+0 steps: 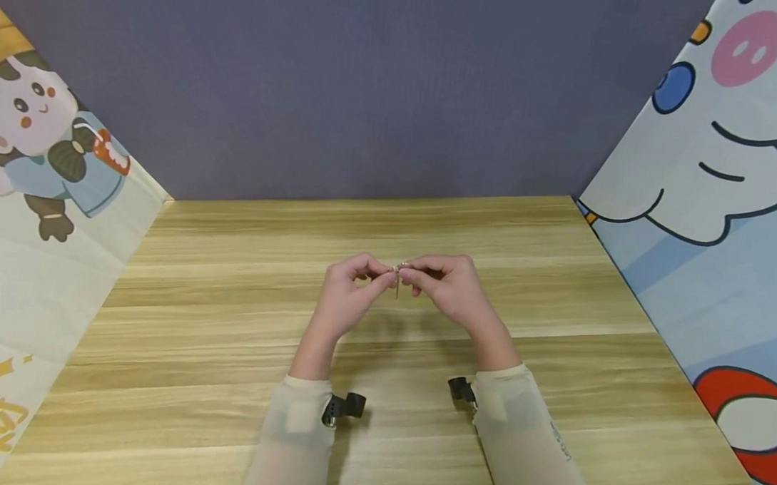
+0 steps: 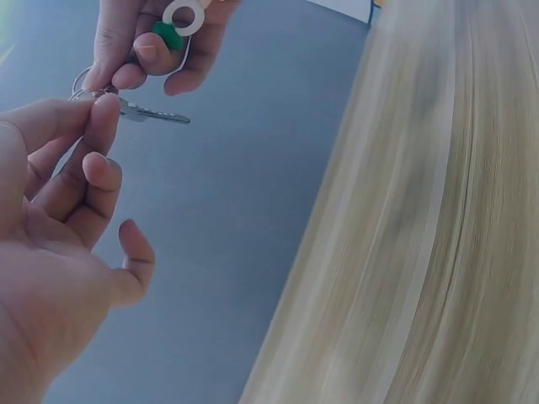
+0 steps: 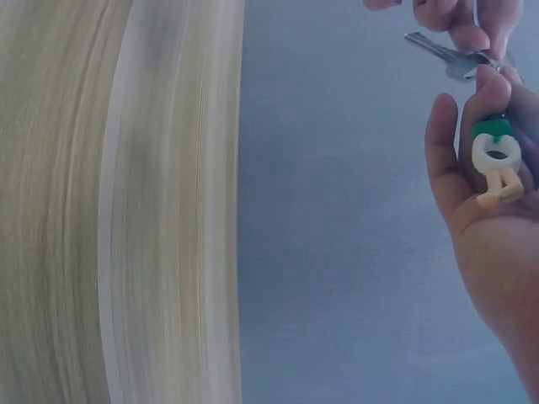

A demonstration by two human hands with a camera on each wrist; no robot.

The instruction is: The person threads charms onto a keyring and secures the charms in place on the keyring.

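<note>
A small silver key [image 3: 450,57] hangs from a thin metal key ring [image 2: 80,82] between both hands. My left hand [image 1: 346,291] pinches the ring right beside the key's head, with the other fingers loosely bent. Meeting it from the other side, my right hand [image 1: 454,287] pinches the same ring between thumb and finger. A figurine charm [image 3: 497,156], green on top with a white ring-shaped body and beige legs, dangles against the right hand's fingers. In the head view the key points down below the fingertips, and fingers hide most of the ring.
Both hands are above a wood-grain table [image 1: 199,321]. A plain grey-blue panel [image 1: 368,92] rises behind its far edge. Cartoon-printed panels stand at the left [image 1: 40,273] and right [image 1: 715,282]. Black camera straps [image 1: 344,406] sit at the sleeved wrists.
</note>
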